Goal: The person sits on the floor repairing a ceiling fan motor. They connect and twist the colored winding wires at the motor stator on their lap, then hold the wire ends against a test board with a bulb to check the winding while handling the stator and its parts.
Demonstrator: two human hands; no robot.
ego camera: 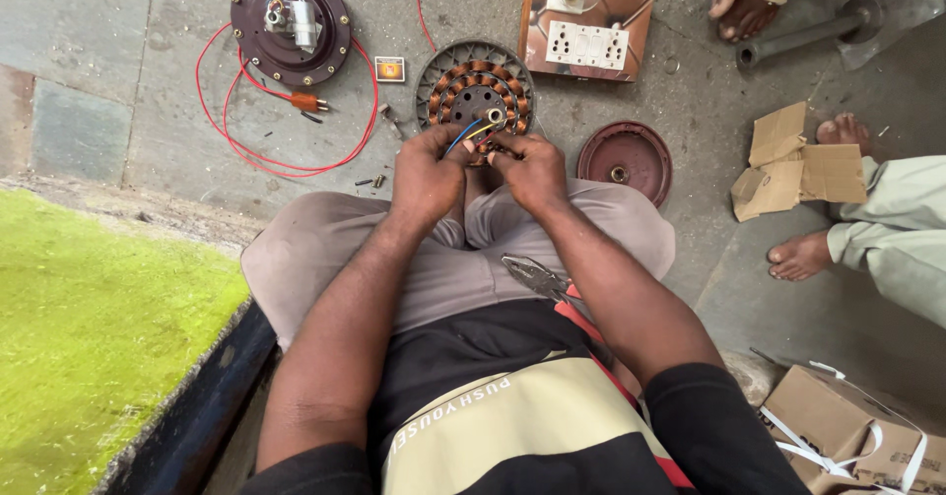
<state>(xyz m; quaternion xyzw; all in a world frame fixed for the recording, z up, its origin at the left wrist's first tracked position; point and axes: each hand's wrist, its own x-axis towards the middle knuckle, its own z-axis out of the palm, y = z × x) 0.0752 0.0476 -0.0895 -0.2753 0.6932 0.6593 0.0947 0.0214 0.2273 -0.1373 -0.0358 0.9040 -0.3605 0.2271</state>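
As we look down from the head camera, we find our left hand [426,172] and right hand [532,168] brought close together over our knees, fingers pinched on thin insulated wires [471,134], blue and yellow, that come out of the stator [473,89]. That stator is a round metal disc ringed with glossy copper coils, with a short tubular shaft at its centre; it lies on the rough grey stone floor [118,52] just beyond our hands.

A pair of pliers [540,278] with dull steel jaws and red handles rests on our lap. To the right of the stator sits a dished, reddish-brown round cover [625,163]. Farther left, a dark round motor housing [291,22] with bolts around its rim is circled by a loose red cable [286,165]. A wooden board [589,24] carrying white sockets and a clear bulb lies beyond the stator.

Torn cardboard [793,165] lies by another person's bare foot [800,256], and a strapped cardboard box [855,434] sits at lower right. Fuzzy green matting [89,337] covers the left.
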